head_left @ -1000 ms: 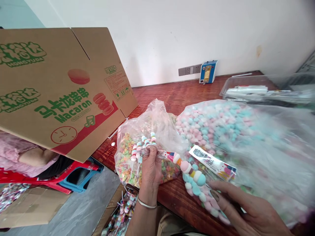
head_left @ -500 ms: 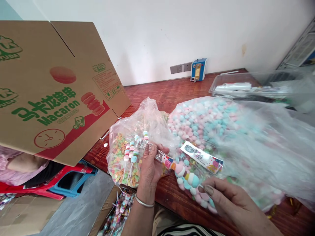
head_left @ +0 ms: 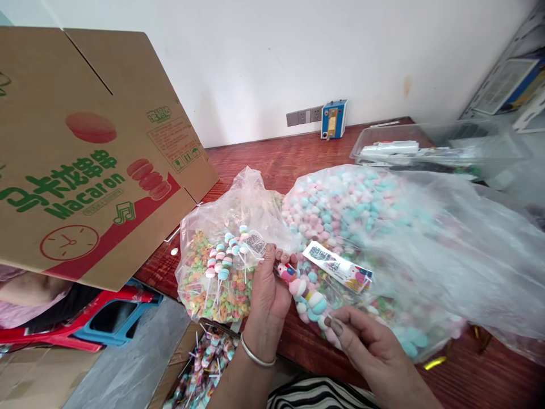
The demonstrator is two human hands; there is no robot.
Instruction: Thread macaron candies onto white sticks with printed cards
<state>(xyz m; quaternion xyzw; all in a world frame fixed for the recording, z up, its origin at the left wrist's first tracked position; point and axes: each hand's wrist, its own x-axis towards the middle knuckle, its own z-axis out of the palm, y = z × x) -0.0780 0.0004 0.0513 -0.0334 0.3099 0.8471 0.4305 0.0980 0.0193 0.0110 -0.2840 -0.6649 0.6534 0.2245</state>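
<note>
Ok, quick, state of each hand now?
Left hand: closed, holding a printed clear wrapper.
Right hand: closed, pinching the marshmallow skewer at its near end.

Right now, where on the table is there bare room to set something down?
Bare table shows behind the left bag, between carton and blue box, and at lower right, beyond the gold strip. Crowded: the middle, with right bag, printed wrapper, candy skewer, left hand and right hand.

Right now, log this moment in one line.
left hand: holds printed wrapper | right hand: pinches near end of candy skewer | flat wrappers: on right bag | more skewers: on left bag
</note>
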